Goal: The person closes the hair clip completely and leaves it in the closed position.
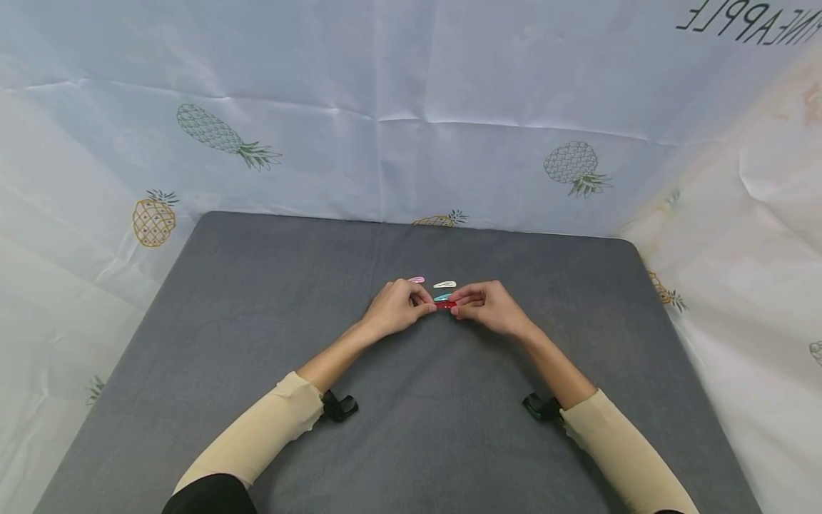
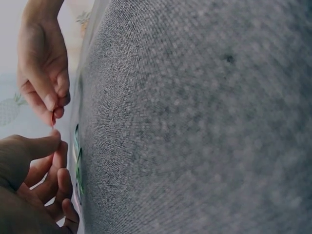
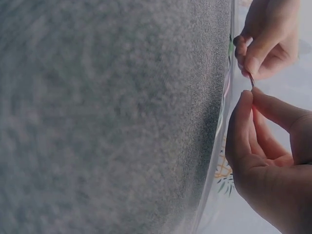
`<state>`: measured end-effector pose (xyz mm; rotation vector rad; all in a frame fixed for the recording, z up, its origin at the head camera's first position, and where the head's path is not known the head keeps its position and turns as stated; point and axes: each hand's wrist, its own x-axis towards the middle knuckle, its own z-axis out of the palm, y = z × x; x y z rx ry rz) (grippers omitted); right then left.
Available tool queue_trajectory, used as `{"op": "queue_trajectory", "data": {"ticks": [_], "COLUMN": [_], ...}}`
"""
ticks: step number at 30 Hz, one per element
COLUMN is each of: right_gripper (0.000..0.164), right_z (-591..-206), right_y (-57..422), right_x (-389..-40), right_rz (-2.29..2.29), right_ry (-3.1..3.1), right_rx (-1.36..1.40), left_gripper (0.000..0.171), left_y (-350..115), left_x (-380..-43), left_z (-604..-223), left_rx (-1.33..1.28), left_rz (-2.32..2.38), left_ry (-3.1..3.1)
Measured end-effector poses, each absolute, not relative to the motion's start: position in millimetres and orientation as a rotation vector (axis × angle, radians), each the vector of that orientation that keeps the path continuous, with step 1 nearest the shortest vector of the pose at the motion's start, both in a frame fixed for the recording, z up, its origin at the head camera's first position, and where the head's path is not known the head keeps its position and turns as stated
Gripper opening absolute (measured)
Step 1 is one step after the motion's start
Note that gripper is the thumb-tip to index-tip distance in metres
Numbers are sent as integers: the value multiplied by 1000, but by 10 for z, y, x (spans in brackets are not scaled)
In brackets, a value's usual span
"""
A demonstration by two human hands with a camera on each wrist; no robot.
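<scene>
Over the far half of the table, both hands meet at a small red snap hair clip (image 1: pixel 446 305). My left hand (image 1: pixel 399 308) pinches one end between thumb and fingertips, and my right hand (image 1: pixel 493 308) pinches the other. From the right wrist, the clip (image 3: pixel 251 80) shows as a thin edge spanning the two sets of fingertips, raised off the cloth. Just beyond the hands lie a teal clip (image 1: pixel 442 297), a cream clip (image 1: pixel 444 284) and a pink clip (image 1: pixel 417 280), which the left hand partly covers.
Grey cloth covers the table (image 1: pixel 257 300). A white curtain (image 1: pixel 411 71) printed with pineapples hangs behind its far edge and along the sides. Black camera mounts (image 1: pixel 340 407) sit at both forearms, beside cream sleeves (image 1: pixel 257 435).
</scene>
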<state>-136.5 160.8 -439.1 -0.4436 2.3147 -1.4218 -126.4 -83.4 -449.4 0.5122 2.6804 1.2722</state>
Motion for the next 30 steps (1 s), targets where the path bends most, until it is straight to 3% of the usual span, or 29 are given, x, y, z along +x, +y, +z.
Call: {"op": "queue_trajectory", "data": {"ticks": [30], "right_gripper": [17], "right_z": [-4376], "right_y": [1612], "right_x": [-1420], "right_rz": [-1208], "right_ry": [2359], "right_rx": [-480], "left_gripper": [5], "left_y": [-808], "left_x": [-1311], "left_z": [-4528], "left_rx": [580], "left_rz": [1183], "left_ry": [2682]}}
